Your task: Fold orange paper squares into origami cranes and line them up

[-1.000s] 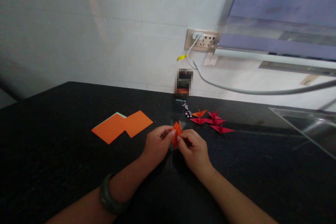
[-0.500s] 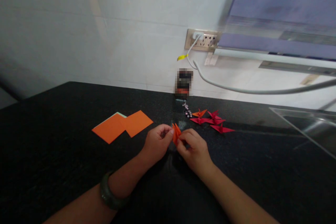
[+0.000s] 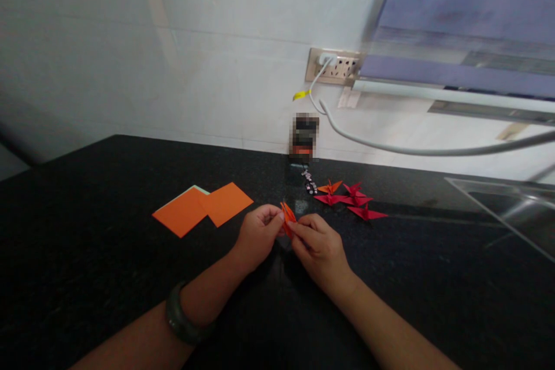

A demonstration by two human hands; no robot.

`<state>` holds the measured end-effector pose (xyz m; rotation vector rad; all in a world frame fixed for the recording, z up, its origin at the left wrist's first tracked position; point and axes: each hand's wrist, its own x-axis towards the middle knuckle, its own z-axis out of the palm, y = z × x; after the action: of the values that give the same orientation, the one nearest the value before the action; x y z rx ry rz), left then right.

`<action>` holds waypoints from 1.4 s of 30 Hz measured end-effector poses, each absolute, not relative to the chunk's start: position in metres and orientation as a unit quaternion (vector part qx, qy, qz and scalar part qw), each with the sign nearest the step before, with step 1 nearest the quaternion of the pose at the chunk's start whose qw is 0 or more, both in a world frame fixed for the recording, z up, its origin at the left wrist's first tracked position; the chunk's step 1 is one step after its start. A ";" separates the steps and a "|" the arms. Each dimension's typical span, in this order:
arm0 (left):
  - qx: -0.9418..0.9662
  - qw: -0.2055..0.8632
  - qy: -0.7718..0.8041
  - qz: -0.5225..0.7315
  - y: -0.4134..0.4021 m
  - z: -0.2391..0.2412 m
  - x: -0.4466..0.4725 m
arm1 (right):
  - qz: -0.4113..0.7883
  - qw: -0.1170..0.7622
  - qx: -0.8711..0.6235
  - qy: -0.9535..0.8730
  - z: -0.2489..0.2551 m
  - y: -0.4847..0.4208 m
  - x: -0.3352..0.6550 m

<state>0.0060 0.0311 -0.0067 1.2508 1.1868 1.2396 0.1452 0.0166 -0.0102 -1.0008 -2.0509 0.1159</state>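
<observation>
Nearest cam: both bare forearms reach fwd over the blk speckled surface [image 3: 87, 214], dk green bangle [image 3: 176, 312] on the L wrist. L hand [image 3: 258, 240] and R hand [image 3: 323, 245] are mid-frame, close tog. w/ the folded orange paper [image 3: 288, 217] btwn them, narrow pointed tips up, leaning a bit L. L grip: thumb + fingers pinched on the paper's L side. R grip: also pinched on it, fingertips on the R side, lower down. Can't tell if the paper's bottom touches the surface; the fingers hide it. Just past the hands, to the L, flat on the surface: a big orange sheet [image 3: 180, 217] and a 2nd orange sheet [image 3: 228, 203], edges meeting, w/ a corner of pale green paper [image 3: 200, 189] showing behind. To the R, a cluster of red paper cranes [image 3: 366, 214], wings spread, plus one orange crane [image 3: 330, 188] at back L of the group. Beaded strap [image 3: 310, 182] lies just L of that one. Far R: metal sink [image 3: 524, 208], partly cut off. Next, a pixelated dk item [image 3: 304, 136] stands by the wall [image 3: 195, 69]; can't ID it. On the wall: socket strip [image 3: 347, 67] w/ white plug [image 3: 326, 59], cable [image 3: 390, 150] running R, yellow tag [image 3: 300, 95] on it.
</observation>
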 end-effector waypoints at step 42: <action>0.467 0.588 0.449 0.484 0.028 -0.011 0.011 | 0.101 0.442 -0.411 -0.791 -0.010 0.018 0.143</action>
<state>0.0110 0.0285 -0.0115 1.0891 1.0468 1.1276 0.1433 0.0183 -0.0099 -1.0208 -1.9627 0.2516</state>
